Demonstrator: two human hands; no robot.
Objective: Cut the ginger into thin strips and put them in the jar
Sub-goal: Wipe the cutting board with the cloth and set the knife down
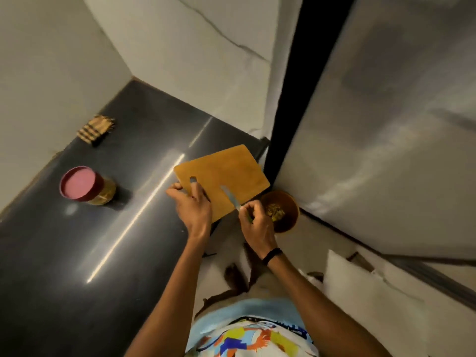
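Ginger strips [275, 214] heaped inside brown jar [291, 200], just beside right hand [256, 222], clenched round knife [231, 198], blade across cutting board [226, 168], left hand [194, 206] gripping its slotted end, pink-lidded jar [86, 188] well left on counter [77, 253].

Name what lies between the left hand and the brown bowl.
In the head view: the knife across a corner of the cutting board, and the right hand gripping it.

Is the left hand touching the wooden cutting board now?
Touching. The head view shows the left hand gripping the cutting board at its corner, fingers lying over its top face.
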